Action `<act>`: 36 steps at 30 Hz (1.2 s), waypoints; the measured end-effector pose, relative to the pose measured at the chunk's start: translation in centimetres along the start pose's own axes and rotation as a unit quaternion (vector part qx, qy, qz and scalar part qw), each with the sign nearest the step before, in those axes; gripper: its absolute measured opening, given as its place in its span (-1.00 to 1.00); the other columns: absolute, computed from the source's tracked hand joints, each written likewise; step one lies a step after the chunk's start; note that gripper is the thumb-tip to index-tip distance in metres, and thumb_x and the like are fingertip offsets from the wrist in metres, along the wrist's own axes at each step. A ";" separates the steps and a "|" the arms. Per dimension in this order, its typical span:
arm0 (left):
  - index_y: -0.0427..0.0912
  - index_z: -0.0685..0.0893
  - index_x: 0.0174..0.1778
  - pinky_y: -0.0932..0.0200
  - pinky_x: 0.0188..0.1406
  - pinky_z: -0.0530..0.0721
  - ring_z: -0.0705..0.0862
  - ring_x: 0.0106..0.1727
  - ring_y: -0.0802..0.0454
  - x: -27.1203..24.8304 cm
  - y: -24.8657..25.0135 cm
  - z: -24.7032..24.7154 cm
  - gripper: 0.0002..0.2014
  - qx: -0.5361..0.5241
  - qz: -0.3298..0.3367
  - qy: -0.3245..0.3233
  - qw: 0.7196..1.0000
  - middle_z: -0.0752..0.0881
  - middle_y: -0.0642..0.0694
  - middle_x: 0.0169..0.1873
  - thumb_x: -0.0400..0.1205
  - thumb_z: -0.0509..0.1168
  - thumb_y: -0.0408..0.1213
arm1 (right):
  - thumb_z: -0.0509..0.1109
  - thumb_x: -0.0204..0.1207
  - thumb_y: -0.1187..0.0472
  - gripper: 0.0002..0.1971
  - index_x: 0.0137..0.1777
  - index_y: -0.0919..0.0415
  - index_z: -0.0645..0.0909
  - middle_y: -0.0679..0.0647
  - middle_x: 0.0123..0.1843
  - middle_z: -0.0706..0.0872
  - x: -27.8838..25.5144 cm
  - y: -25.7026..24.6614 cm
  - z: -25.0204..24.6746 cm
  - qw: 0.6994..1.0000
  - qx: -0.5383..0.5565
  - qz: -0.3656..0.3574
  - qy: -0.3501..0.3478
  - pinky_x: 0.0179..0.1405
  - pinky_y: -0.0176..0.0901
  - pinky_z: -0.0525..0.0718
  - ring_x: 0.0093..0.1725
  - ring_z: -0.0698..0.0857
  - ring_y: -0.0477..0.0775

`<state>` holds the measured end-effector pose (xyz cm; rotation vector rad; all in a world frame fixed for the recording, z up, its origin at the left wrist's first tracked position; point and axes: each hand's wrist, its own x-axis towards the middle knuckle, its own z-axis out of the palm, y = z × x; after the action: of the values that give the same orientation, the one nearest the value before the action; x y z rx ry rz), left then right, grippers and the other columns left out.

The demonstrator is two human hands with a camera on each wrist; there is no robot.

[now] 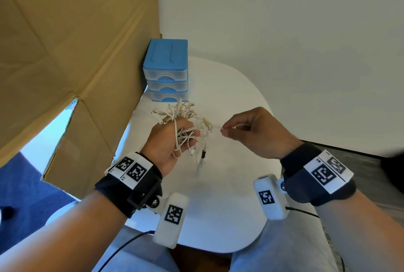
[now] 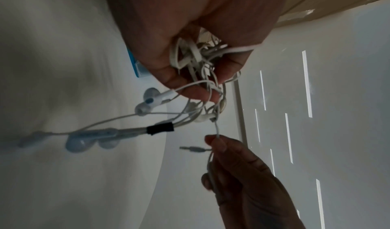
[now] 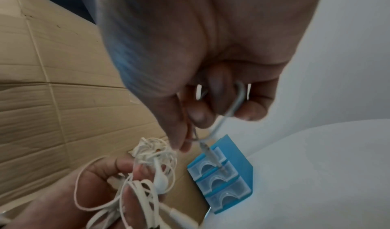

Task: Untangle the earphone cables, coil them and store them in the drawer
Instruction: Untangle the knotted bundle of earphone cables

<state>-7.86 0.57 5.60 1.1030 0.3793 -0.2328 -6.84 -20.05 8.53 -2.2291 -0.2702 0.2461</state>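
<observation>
Tangle [image 1: 185, 127] bunched in the left hand [image 1: 168, 140] above the table's [image 1: 218, 195] far edge, anchoring it, while the right hand [image 1: 253, 131] pinches one strand's plug end [image 2: 194, 148], teasing it free.

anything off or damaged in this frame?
One oddity: a band of black tape wraps one strand of the earphone cables just below the left hand, looking like a repair. The right hand pinches a strand at its plug end. The drawer unit stands square, all drawers shut.
</observation>
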 end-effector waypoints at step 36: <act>-0.08 0.71 -0.18 0.43 -0.50 0.61 0.74 -0.37 0.23 -0.5 -0.4 0.5 -0.87 -0.005 -0.038 -0.068 0.997 0.74 0.06 -0.44 0.61 0.37 -0.11 | 0.32 0.52 0.54 -0.80 -0.02 0.27 0.67 0.05 -0.26 0.82 1.9 -2.6 0.9 0.991 0.092 -0.093 0.037 -0.29 -0.19 0.66 -0.26 0.70 0.05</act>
<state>-8.37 -0.05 5.65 1.0583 0.3003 -0.3712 -5.57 -17.30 9.85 -2.0106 -0.3959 0.0847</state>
